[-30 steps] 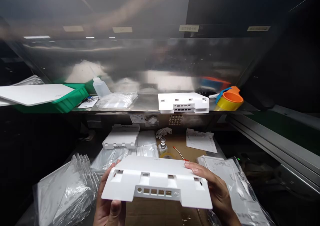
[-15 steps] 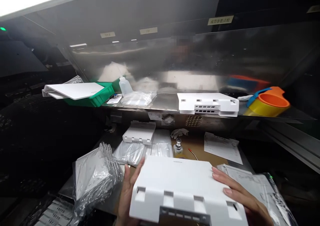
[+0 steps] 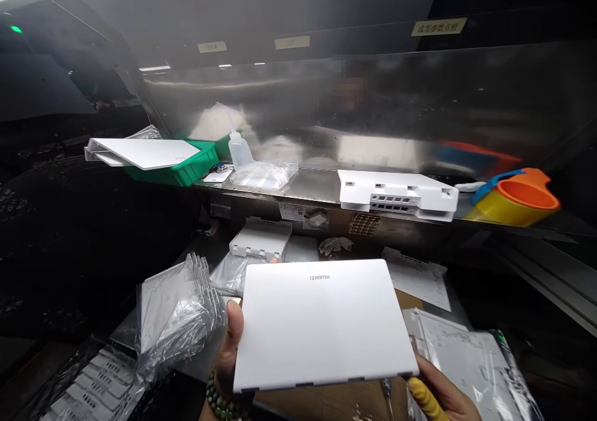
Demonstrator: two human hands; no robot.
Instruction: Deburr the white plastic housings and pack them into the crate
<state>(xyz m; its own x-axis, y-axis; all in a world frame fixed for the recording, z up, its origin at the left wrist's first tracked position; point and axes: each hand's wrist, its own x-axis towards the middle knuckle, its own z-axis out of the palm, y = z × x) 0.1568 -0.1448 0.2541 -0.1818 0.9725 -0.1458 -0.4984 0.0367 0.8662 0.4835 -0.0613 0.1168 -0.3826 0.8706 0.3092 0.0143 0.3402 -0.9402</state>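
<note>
Between my two hands is a white plastic housing cover [image 3: 321, 328] with HUAWEI printed upside down near its far edge. Its broad smooth face is turned up toward me, and notches show along its near edge. My left hand [image 3: 228, 343] grips the left side, thumb at the edge; most of its fingers are hidden behind the cover. A beaded bracelet [image 3: 221, 402] circles that wrist. My right hand [image 3: 445, 390] holds the lower right corner, with a yellow covering on one digit. Below the cover's near edge, a thin metal shaft [image 3: 388, 393] shows in part.
Bagged white panels [image 3: 180, 315] lean at left; more bagged parts [image 3: 480, 359] lie at right. Another white cover [image 3: 261, 237] rests on plastic bags behind. The shelf bears a green bin [image 3: 186, 169], a squeeze bottle [image 3: 240, 150], a white housing [image 3: 396, 194] and an orange-yellow container [image 3: 517, 197].
The cover has tilted so its broad face shows more and its slotted side has gone from view. My right hand has moved from its upper right edge down to the lower right corner.
</note>
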